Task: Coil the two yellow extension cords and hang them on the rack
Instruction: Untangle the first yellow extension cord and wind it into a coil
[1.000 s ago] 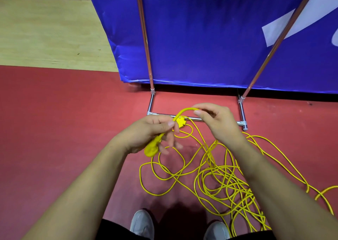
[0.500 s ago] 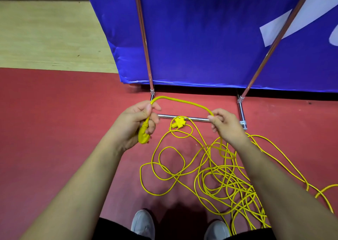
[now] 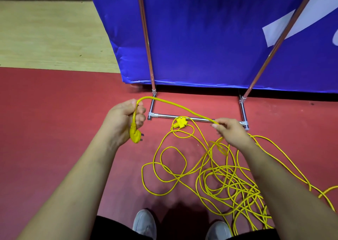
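Observation:
My left hand grips a yellow extension cord just above its plug, which hangs below my fingers. The cord arcs from that hand to my right hand, which pinches it farther along. Below my right hand the cord drops into a tangled heap of yellow cord on the red floor. A yellow socket head lies by the rack's base bar. The rack's two shiny uprights rise in front of me.
A blue banner hangs behind the rack. The floor is red, with pale wood beyond at the left. My grey shoes stand at the bottom, with cord loops next to the right one.
My hands have moved apart, the left to the left and the right to the right, drawing out a longer span of cord between them. The plug now hangs free below my left hand.

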